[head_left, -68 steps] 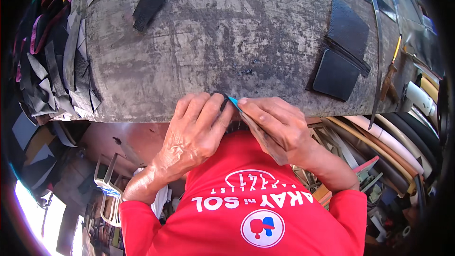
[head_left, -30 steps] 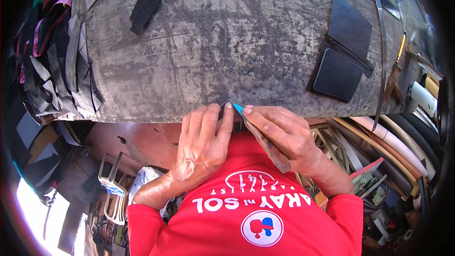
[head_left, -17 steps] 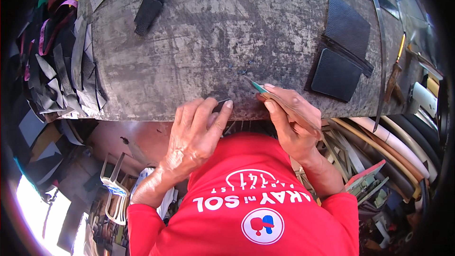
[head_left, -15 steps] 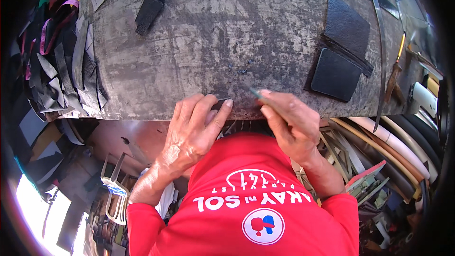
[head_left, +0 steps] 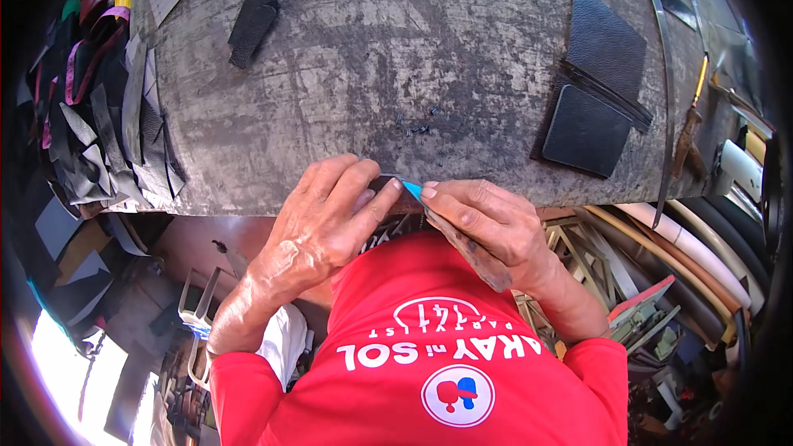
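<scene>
Scuffed grey workbench (head_left: 396,74), black leather panels (head_left: 591,128) well off to the right. At its near edge, left hand (head_left: 330,223) pressing down a small dark leather piece (head_left: 384,190), right hand (head_left: 487,227) gripping a blue-tipped knife (head_left: 413,191). Blade touching left fingertips (head_left: 388,192): likely a cut there from any slip.

One head camera looks steeply down, close over the worktable (head_left: 347,83) edge.

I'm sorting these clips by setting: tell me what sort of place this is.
Probably a leather workshop: a worn, scarred workbench, cut black leather panels on it, dark offcuts heaped at its left end, and the right hand holding a blue-tipped knife.
</scene>
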`<state>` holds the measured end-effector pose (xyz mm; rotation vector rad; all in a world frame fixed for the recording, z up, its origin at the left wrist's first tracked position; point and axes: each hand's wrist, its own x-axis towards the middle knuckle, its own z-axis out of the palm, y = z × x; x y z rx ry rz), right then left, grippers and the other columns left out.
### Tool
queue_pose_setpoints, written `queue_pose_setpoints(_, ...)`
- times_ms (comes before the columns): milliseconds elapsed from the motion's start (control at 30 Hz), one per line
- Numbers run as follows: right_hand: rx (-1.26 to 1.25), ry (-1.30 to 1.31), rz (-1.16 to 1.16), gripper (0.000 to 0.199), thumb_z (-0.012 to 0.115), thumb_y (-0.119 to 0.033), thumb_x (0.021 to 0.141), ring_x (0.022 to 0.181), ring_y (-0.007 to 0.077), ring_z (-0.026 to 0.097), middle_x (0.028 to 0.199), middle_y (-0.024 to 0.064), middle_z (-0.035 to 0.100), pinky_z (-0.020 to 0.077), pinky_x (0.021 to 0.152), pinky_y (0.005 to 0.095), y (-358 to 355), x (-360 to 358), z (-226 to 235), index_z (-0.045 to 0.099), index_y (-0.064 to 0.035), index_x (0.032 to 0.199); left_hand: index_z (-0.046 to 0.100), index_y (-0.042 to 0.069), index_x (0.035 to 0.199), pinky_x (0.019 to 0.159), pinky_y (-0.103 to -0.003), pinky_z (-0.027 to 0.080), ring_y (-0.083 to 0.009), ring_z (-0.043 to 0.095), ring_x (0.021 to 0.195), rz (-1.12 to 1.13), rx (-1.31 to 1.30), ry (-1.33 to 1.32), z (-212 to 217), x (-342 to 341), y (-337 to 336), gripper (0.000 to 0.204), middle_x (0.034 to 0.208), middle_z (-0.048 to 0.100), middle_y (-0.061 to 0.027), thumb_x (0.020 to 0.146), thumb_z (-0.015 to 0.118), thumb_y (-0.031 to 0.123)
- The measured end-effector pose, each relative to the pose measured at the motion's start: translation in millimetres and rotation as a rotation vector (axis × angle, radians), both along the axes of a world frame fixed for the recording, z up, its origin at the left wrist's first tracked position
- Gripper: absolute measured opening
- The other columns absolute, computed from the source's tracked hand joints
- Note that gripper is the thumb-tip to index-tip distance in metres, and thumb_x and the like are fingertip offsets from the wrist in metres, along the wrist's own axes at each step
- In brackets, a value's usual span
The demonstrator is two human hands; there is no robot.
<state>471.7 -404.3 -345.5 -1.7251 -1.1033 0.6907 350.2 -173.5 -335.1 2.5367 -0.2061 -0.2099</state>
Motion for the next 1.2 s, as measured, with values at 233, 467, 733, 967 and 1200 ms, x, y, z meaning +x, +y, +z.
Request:
queue_pose_setpoints(233, 0.065, -0.091, -0.015, 0.049, 0.071, -0.006, 0.08, 0.1, 0.0344, 0.072, 0.115, 0.0194, 0.07, 0.0585, 0.084, 0.0412, 2.7, -4.2, -3.4, 0.065, 0.0061, 0.128, 0.07, 0.005, 0.125, 0.096, -0.046, 0.053, -0.0337, 0.06, 0.115, -0.04, 0.006, -0.032, -0.7, -1.1, 4.7, 0.052, 0.121, 0.06, -0.0129, 0.074, 0.07, 0.009)
queue_pose_setpoints(467, 0.069, -0.187, -0.053, 0.048, 0.072, -0.009, 0.08, 0.1, 0.0342, 0.072, 0.113, 0.019, 0.07, 0.0597, 0.083, 0.0411, 3.9, -12.8, -6.7, 0.065, 0.0068, 0.126, 0.069, 0.005, 0.124, 0.095, -0.046, 0.054, -0.0334, 0.06, 0.115, -0.032, 0.016, -0.025, 1.1, 0.6, 1.8, 0.05, 0.12, 0.06, -0.0128, 0.074, 0.071, 0.006)
queue_pose_setpoints(733, 0.052, -0.213, -0.056, 0.047, 0.07, -0.009, 0.081, 0.101, 0.0344, 0.072, 0.113, 0.0195, 0.069, 0.0604, 0.085, 0.0421, 5.9, -15.1, -3.7, 0.065, 0.0079, 0.125, 0.069, 0.008, 0.126, 0.095, -0.045, 0.054, -0.0332, 0.06, 0.114, 0.002, 0.021, 0.013, 5.5, 3.0, -1.1, 0.053, 0.118, 0.06, -0.0116, 0.073, 0.071, 0.002)
queue_pose_setpoints(967, -0.005, -0.142, -0.069, 0.046, 0.071, -0.005, 0.08, 0.101, 0.0346, 0.072, 0.111, 0.0199, 0.07, 0.0598, 0.085, 0.0419, 8.1, -12.8, 5.2, 0.066, 0.0077, 0.124, 0.07, 0.008, 0.125, 0.095, -0.045, 0.054, -0.0331, 0.059, 0.114, -0.01, 0.038, 0.006, 4.0, 3.2, -1.2, 0.052, 0.119, 0.06, -0.0116, 0.073, 0.071, 0.003)
queue_pose_setpoints(1200, -0.02, -0.062, -0.071, 0.045, 0.071, -0.004, 0.079, 0.098, 0.0346, 0.071, 0.111, 0.0207, 0.07, 0.0578, 0.085, 0.043, 14.5, -11.2, 2.5, 0.066, 0.0065, 0.123, 0.069, 0.007, 0.126, 0.095, -0.045, 0.054, -0.0335, 0.059, 0.115, -0.029, 0.004, 0.005, 2.5, 1.5, -1.1, 0.052, 0.12, 0.06, -0.0118, 0.074, 0.071, 0.003)
